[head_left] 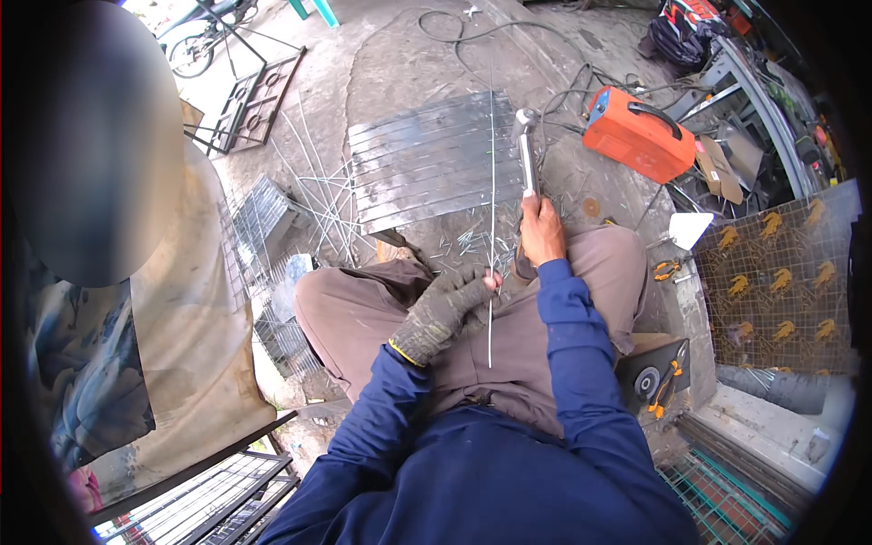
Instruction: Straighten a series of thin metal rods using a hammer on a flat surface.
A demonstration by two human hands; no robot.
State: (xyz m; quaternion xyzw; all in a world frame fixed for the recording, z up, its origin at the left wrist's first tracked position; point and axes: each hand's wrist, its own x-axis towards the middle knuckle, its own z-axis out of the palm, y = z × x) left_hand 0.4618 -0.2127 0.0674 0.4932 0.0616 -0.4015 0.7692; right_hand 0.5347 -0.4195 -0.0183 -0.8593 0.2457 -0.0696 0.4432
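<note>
Left hand: The left hand point(447, 307) wears a gray work glove with a yellow cuff. Its fingers are pinched shut around a thin metal rod point(491, 209). It sits over the lap, close to the person.

Right hand: The right hand point(540, 229) is bare. Its fingers are wrapped tight around the handle of a hammer point(527, 154). It is just to the right of the gloved hand and a bit farther away.

Thin metal rod: It is long, straight and shiny. It runs from the lap, through the gloved fingers, and far out over the floor. A short end sticks out below the glove.

Hammer: It is silver. Its head is at the far end, raised above the floor, just to the right of the rod.

Metal sheets: A flat stack of gray metal sheets point(427, 159) lies on the floor, far from the hands. The rod crosses over it.

Welding machine: An orange box with a black handle point(639, 133) sits far to the right, with dark cables beside it.

Wire mesh: Pieces of wire mesh point(263, 218) lie on the left. Loose thin rods lie near them.

Grinder: A black round tool point(649, 381) lies near the right knee, with orange pliers point(666, 383) just beside it.

Clothes: Blue sleeves point(581, 363) and brown pants point(363, 313).
</note>
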